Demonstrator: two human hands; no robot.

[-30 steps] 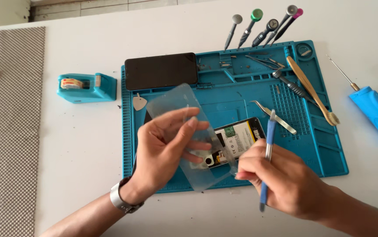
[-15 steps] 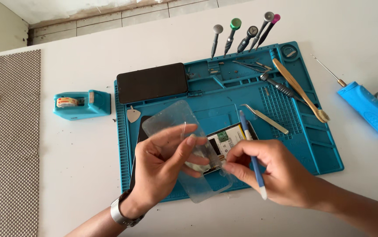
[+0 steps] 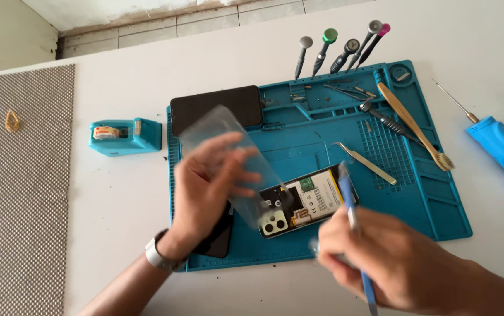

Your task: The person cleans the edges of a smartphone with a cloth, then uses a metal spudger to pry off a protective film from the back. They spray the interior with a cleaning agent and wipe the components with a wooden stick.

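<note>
**Clear cover held over opened phone; right hand blurred**

The left hand [image 3: 208, 184] holds a clear plastic cover [image 3: 228, 158] with the fingers spread behind it and the thumb side closed against its edge. The cover's long axis runs from upper left to lower right, its lower end over the near corner of the opened phone [image 3: 304, 202]. The phone lies on the blue work mat [image 3: 433, 199], just right of the left hand's fingertips, long axis running lower left to upper right, camera cluster at the lower left end. The right hand [image 3: 381, 260] sits just below the phone, closed around a blue-handled tool [image 3: 357, 234] whose tip points up toward the phone's right end. Both hands are close to the phone; the left overlaps it through the cover.

Limits of view: the right hand is motion-blurred, so its finger placement cannot be told. A dark flat item under the left wrist is mostly hidden. The tool's lower end is cut off by the frame edge
</note>
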